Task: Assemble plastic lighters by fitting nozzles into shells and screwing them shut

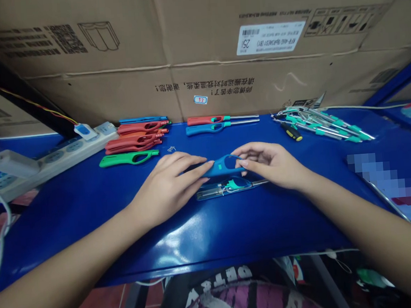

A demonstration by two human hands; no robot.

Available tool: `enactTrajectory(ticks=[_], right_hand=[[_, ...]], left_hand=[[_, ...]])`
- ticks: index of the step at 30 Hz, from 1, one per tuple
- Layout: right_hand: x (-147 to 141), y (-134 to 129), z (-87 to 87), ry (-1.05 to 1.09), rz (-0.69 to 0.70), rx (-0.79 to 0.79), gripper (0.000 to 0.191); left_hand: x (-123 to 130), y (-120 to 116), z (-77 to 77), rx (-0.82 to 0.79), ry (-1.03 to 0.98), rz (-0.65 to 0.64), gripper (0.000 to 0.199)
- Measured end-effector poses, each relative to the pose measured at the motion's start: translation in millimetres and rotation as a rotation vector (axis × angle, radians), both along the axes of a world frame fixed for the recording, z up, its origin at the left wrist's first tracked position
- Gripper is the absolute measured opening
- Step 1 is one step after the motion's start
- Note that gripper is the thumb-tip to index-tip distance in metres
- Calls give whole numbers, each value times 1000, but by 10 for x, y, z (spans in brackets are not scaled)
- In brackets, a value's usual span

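Between my two hands is a blue plastic lighter shell [223,166] with a looped trigger opening. My left hand [174,182] has its fingers and thumb closed on the shell's left end. The right end, at the loop, is pinched by the thumb and fingers of my right hand [271,163]. Just below, on the blue table [183,240], lies an open blue lighter half [211,192] with a clear tank, a teal trigger piece and a metal rod pointing right.
Red, orange and green handles [130,158] lie at the back left beside a power strip [56,155]. Two finished-looking lighters [209,128] lie at the back middle. Teal-and-metal rods [330,124] and a screwdriver [291,131] are at the back right, before cardboard [116,92].
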State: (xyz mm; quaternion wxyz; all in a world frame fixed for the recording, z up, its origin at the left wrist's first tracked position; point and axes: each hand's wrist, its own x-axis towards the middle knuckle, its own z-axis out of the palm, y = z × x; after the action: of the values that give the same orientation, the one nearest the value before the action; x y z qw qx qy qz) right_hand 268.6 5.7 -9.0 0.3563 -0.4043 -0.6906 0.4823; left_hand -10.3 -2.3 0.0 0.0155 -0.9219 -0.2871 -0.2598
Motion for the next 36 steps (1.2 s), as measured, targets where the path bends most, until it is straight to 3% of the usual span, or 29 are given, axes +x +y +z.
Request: enactTrajectory(ticks=[7, 16, 36], right_hand=[[50, -3, -13, -429, 166, 458, 39], [120, 23, 40, -519, 323, 476, 31], [161, 47, 4, -610, 327, 476, 34]], left_hand=[[7, -23, -45, -147, 19, -69, 34], [35, -32, -95, -184, 158, -128, 33], [48, -38, -104, -213, 190, -129, 35]])
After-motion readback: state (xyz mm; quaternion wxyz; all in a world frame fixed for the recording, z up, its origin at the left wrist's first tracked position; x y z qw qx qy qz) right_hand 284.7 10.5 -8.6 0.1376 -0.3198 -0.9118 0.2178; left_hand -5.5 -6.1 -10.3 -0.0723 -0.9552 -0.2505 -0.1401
